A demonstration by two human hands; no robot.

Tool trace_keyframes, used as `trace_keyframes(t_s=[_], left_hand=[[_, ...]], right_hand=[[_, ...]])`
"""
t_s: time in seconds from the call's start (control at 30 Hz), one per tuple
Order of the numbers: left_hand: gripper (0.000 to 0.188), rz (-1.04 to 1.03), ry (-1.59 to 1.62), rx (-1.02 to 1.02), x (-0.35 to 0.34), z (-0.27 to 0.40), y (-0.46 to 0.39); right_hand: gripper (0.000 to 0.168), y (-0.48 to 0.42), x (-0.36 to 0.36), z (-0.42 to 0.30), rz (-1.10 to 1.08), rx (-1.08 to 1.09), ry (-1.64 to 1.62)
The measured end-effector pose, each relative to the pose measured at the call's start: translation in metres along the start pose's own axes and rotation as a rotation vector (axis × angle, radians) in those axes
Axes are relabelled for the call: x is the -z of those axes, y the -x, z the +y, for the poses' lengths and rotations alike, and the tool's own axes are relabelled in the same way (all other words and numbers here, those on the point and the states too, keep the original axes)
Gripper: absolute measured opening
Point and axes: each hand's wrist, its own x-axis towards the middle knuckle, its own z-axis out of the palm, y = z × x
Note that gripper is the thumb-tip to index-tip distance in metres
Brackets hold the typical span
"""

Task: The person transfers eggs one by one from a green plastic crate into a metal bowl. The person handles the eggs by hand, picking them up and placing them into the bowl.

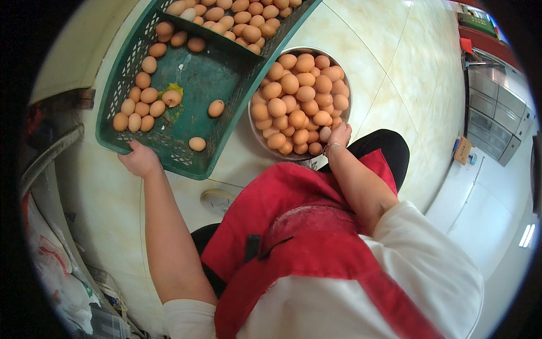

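Observation:
My left hand grips the near rim of a green plastic crate, its thumb over the edge. Brown eggs line the crate's left side, and two lie apart towards the right. Among them a cracked egg sits in spilled yolk. Behind the divider, many more eggs fill the far compartment. To the right stands a round metal bowl heaped with brown eggs. At the bowl's near right rim is my right hand, fingers over the edge beside a paler egg; its exact grip is partly hidden.
Pale floor tiles lie under the crate and bowl. A white shoe is close to the crate's near side. Plastic bags are at the lower left. A steel-fronted cabinet and a small cardboard box are at the far right.

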Motion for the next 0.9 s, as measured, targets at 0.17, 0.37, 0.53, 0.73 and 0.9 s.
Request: trace_keyframes(t_s=[0.17,0.37,0.53,0.73,0.9], left_hand=[[0.046,0.029,0.011,-0.033,-0.002,-0.006,-0.004],[0.045,0.032,0.013,-0.022,-0.004,-0.008,-0.002],[0.045,0.022,0.048,-0.034,-0.004,-0.005,-0.002],[0.046,0.018,0.038,-0.045,-0.001,-0.008,-0.004],[0.049,0.000,-0.014,0.027,-0.002,0.005,0.002]], right_hand=[[0.057,-0.007,-0.003,-0.005,0.059,-0.042,0.028],[0.054,0.005,0.001,-0.012,0.005,-0.201,0.063],[0.059,-0.025,-0.012,-0.006,0.025,-0.061,-0.145],[0.062,-0.040,-0.022,-0.007,-0.017,-0.048,-0.177],[0.057,-0.066,-0.014,0.018,-0.065,-0.071,-0.216]])
